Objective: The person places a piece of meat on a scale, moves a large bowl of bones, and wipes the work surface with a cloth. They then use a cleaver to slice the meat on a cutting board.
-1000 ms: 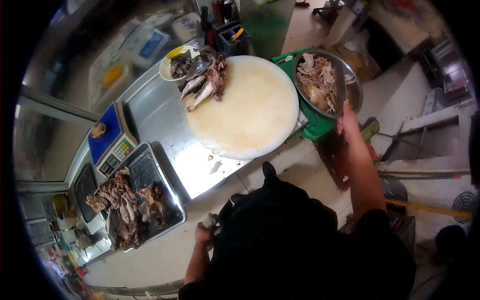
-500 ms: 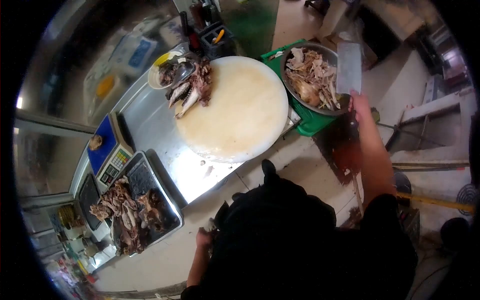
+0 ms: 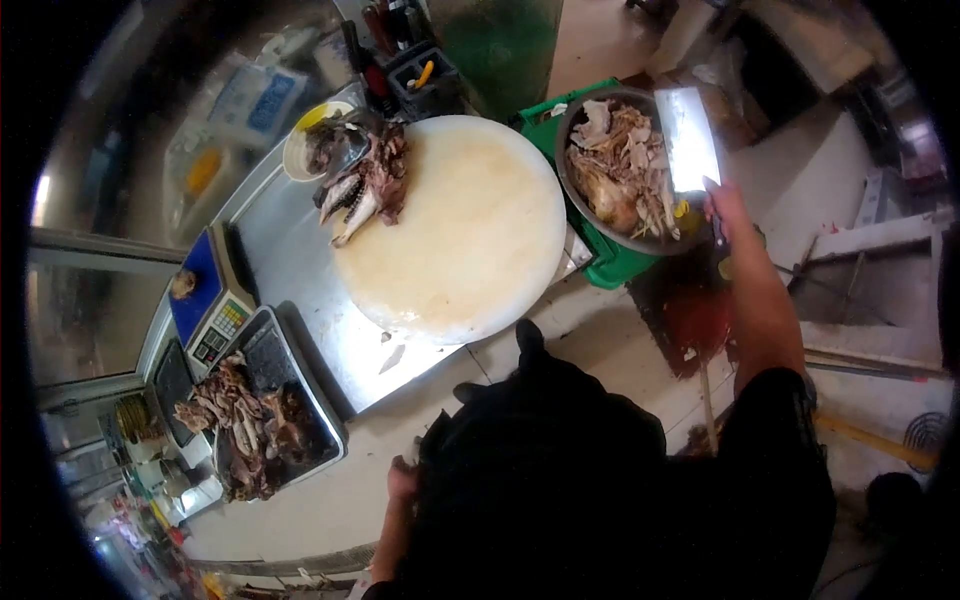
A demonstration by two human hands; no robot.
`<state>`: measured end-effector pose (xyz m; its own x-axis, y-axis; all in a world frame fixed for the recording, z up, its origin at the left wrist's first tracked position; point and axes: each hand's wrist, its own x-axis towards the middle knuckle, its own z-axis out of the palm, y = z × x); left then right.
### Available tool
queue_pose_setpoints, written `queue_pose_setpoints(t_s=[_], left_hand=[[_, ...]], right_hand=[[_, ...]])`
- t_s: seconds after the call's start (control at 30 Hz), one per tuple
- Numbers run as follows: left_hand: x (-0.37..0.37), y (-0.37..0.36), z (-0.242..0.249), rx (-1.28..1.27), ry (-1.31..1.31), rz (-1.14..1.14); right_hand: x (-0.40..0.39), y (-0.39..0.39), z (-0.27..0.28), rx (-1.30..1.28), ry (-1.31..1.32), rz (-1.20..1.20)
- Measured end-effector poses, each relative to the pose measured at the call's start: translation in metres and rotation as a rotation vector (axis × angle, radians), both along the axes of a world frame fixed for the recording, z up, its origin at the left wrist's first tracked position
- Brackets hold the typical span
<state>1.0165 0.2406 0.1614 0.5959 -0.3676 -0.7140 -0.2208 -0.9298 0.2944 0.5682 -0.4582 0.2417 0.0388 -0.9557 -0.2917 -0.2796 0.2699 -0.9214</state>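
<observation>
My right hand (image 3: 730,207) is closed round the handle of a broad-bladed cleaver (image 3: 688,140). The blade points away from me and overlaps the right rim of a metal bowl (image 3: 567,172) full of cooked meat and bones (image 3: 615,165). Low beside my dark clothing, my left hand (image 3: 403,478) has its fingers curled; what they hold, if anything, is hidden. A round chopping board (image 3: 460,235) lies in front of me. At its far left edge rests a dark animal head (image 3: 368,180) with bared teeth and jawbone, away from both hands.
Left of the board, a metal tray (image 3: 335,440) holds dark meat pieces (image 3: 250,425), next to a blue scale (image 3: 205,295). A yellow-rimmed tub (image 3: 297,155) and a knife holder (image 3: 425,85) stand behind. A green crate (image 3: 612,270) supports the bowl.
The cleaver has tilted, its top swinging left toward the bowl, and its blade now shines brightly. My left hand stays low at my side. The view has shifted slightly.
</observation>
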Motion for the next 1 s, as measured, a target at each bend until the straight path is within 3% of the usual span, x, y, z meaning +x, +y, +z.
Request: queue_pose_setpoints(t_s=[0.2, 0.23, 0.33, 0.37, 0.47, 0.53, 0.6, 0.67, 0.7, 0.77, 0.87, 0.9, 1.0], left_hand=[[0.007, -0.018, -0.001, -0.019, -0.033, -0.094], [0.006, -0.027, 0.006, -0.124, -0.145, -0.223], [0.02, -0.029, -0.018, -0.191, -0.038, -0.038], [0.002, -0.087, 0.062, -0.059, -0.154, -0.146], [0.008, -0.116, 0.093, -0.234, -0.029, 0.024], [0.02, -0.143, 0.122, -0.3, -0.032, -0.057], [0.028, -0.178, 0.155, -0.559, 0.262, 0.322], [0.021, -0.23, 0.191, -0.868, 0.638, 0.702], [0.021, -0.256, 0.206, -0.845, 0.753, 0.693], [0.02, -0.302, 0.218, -0.774, 0.897, 0.655], [-0.015, -0.37, 0.25, -0.772, 0.826, 0.513], [-0.033, -0.388, 0.253, -0.901, 0.716, 0.494], [-0.066, -0.431, 0.254, -0.895, 0.724, -0.043]], right_hand=[[-0.045, 0.042, 0.001, 0.068, 0.162, 0.183], [-0.05, 0.051, 0.004, 0.076, 0.203, 0.193], [-0.076, 0.067, -0.001, 0.116, 0.25, 0.201], [-0.084, 0.071, -0.004, 0.148, 0.255, 0.192], [-0.084, 0.083, 0.019, 0.144, 0.303, 0.163], [-0.071, 0.087, 0.036, 0.056, 0.285, 0.145], [-0.041, 0.096, 0.06, -0.031, 0.265, 0.124], [-0.002, 0.109, 0.085, -0.081, -0.149, 0.035], [0.0, 0.112, 0.085, -0.089, -0.153, 0.029], [0.003, 0.12, 0.079, 0.373, -0.585, 0.019], [0.019, 0.137, 0.092, 0.401, -0.496, 0.095], [0.017, 0.14, 0.078, 0.43, -0.565, 0.092], [0.033, 0.158, 0.103, 0.465, -0.772, 0.028]])
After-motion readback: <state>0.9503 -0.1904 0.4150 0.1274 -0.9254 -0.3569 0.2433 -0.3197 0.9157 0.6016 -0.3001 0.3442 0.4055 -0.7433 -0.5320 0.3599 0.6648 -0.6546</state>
